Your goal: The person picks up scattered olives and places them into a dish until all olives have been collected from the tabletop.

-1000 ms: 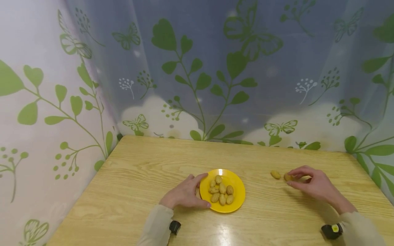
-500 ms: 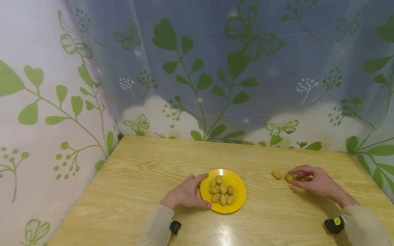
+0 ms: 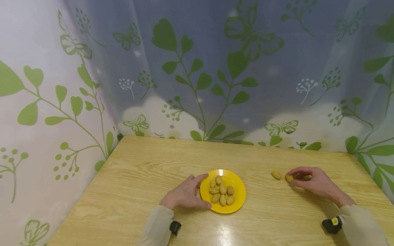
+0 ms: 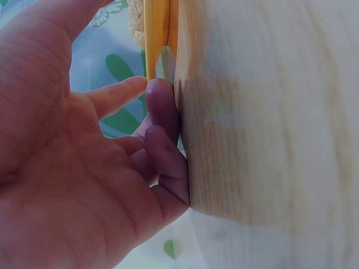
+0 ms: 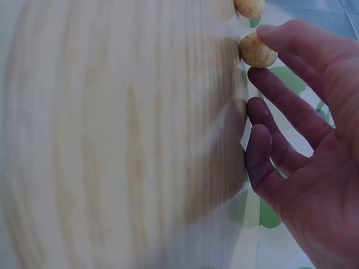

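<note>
A round yellow plate (image 3: 237, 201) sits on the table and bears several unshelled peanuts (image 3: 222, 188). My left hand (image 3: 186, 193) grips its left rim, the thumb at the near side and the index finger at the far side. In the left wrist view the other fingers (image 4: 162, 106) lie low against the tabletop beside the plate's edge. On the right, my right hand (image 3: 314, 181) pinches a single peanut (image 5: 258, 51) between thumb and fingertip, down at table level. A second loose peanut (image 3: 276, 175) lies just left of it.
The wooden table (image 3: 147, 164) meets a patterned curtain (image 3: 197, 68) along its back edge and another patterned cloth (image 3: 46, 102) at the left. A black wrist device (image 3: 331, 225) is worn at my right sleeve, another device (image 3: 175, 227) at my left.
My right hand has shifted only slightly and stays at the same peanut. The left hand and the plate have kept their places.
</note>
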Demonstrator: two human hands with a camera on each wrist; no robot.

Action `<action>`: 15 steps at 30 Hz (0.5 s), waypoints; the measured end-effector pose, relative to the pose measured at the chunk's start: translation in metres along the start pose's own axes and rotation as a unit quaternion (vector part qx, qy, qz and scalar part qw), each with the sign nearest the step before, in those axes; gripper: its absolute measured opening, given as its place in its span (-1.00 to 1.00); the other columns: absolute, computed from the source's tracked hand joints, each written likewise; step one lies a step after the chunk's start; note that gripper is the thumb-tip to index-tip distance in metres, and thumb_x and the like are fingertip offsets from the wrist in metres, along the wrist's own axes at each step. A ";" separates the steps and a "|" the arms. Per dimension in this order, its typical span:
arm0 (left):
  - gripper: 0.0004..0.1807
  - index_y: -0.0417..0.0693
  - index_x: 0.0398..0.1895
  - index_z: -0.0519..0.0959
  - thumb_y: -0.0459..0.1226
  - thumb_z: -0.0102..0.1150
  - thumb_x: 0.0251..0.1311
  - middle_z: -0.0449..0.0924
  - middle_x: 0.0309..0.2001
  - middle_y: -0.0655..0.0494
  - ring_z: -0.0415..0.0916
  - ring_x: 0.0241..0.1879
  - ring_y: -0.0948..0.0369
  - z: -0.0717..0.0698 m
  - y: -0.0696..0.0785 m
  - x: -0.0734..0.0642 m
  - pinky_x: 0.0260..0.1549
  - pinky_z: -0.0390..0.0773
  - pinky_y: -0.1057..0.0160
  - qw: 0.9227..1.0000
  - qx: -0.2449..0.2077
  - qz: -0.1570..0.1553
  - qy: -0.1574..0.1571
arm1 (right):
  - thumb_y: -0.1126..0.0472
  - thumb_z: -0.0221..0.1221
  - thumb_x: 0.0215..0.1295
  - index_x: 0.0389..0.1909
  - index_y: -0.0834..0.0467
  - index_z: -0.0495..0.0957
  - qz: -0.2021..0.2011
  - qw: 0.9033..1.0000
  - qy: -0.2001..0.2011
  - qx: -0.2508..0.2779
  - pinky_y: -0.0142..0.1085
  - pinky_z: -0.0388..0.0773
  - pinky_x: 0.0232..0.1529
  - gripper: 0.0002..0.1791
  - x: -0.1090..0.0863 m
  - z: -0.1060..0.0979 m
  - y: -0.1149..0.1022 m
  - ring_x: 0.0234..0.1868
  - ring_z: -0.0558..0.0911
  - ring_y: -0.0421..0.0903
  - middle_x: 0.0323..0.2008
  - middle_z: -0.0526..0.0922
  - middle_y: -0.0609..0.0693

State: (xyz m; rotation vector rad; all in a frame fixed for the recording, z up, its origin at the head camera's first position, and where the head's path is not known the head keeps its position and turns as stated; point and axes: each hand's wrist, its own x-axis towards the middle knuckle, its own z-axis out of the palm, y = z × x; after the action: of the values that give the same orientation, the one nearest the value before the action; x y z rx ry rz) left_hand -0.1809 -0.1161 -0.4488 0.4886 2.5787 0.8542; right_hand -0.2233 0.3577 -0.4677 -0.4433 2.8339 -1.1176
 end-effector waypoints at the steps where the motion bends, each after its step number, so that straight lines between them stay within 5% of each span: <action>1: 0.17 0.15 0.61 0.15 0.14 0.55 -0.09 0.44 0.03 0.08 0.41 -0.05 0.23 0.000 0.000 0.000 -0.02 0.52 0.11 1.000 0.000 0.000 0.000 | 0.13 0.39 0.30 0.02 0.15 0.70 -0.001 1.000 0.000 0.000 -0.39 0.58 -0.27 -0.68 0.000 0.000 0.000 -0.21 0.60 -0.44 -0.08 0.75 0.08; 15: 0.16 0.18 0.61 0.15 0.15 0.54 -0.08 0.43 0.02 0.10 0.41 -0.06 0.23 0.002 -0.004 0.001 -0.02 0.52 0.10 1.000 -0.001 -0.003 0.002 | 0.09 0.39 0.29 0.01 0.13 0.71 0.015 1.000 0.003 -0.011 -0.39 0.60 -0.24 -0.68 -0.001 0.002 0.001 -0.20 0.60 -0.47 -0.05 0.74 0.09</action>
State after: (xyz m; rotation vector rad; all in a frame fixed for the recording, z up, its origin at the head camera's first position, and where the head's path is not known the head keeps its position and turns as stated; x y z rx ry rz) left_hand -0.1815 -0.1175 -0.4527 0.4782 2.5801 0.8570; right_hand -0.2221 0.3575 -0.4698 -0.3985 2.8499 -1.0853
